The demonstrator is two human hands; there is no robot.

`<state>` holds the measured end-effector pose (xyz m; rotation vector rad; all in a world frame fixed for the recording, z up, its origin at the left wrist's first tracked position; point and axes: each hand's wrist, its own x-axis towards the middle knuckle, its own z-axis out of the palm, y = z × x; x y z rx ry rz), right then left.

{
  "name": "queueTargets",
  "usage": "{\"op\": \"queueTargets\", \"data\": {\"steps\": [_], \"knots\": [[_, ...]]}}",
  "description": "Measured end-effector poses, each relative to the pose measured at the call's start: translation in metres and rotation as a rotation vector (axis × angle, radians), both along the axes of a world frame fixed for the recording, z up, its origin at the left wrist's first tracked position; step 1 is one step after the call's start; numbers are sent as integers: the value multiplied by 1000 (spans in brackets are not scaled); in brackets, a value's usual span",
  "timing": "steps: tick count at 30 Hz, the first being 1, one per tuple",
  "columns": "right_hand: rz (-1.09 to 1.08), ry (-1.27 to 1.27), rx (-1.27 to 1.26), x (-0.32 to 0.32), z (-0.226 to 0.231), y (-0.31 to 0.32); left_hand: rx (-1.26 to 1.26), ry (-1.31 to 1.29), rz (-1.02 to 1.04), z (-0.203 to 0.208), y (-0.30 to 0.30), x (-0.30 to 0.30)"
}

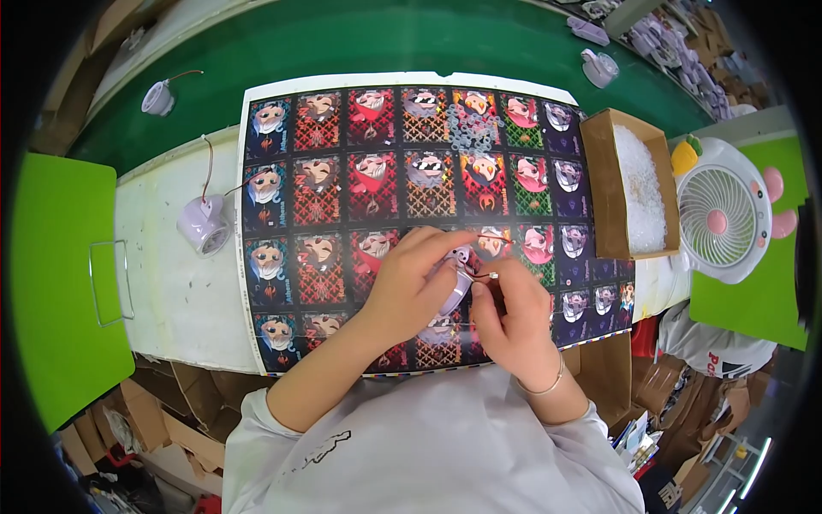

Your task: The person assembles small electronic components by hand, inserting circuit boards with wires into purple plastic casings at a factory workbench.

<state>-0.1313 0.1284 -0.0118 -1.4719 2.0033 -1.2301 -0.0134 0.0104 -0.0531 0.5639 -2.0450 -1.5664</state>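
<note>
A small lavender plastic housing [455,294] is gripped by my left hand [411,287], with the fingers curled over its top and far side. Close on its right, my right hand [518,321] pinches a thin wire [481,276] with a small pale connector at its end. Another reddish wire end sticks out beyond my left fingertips. Both hands are over a large sheet printed with cartoon cards [318,278]. Part of the housing is hidden under my fingers. At the left, a similar lavender housing [204,226] with wires rests on the white table.
Small translucent rings [473,128] lie in a pile on the sheet. To the right stand a cardboard box [606,184] of clear small pieces and a white fan [721,214]. Beyond runs a green surface [342,51] with more lavender housings [157,98].
</note>
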Motion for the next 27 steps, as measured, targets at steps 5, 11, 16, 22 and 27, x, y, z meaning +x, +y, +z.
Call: {"op": "queueTargets", "data": {"steps": [5,11,16,22,27], "knots": [[-61,-22,99,5,5,-3,1,5,1,0,-1,0],[-66,-39,93,5,-2,-1,10,-4,1,-2,0,0],[-45,25,115,7,-5,-2,-33,-10,32,-2,4,0],[-93,133,120,11,-8,-6,-98,-39,113,0,7,-5],[-146,128,88,13,-10,-11,-132,-13,163,-4,10,-6]]}}
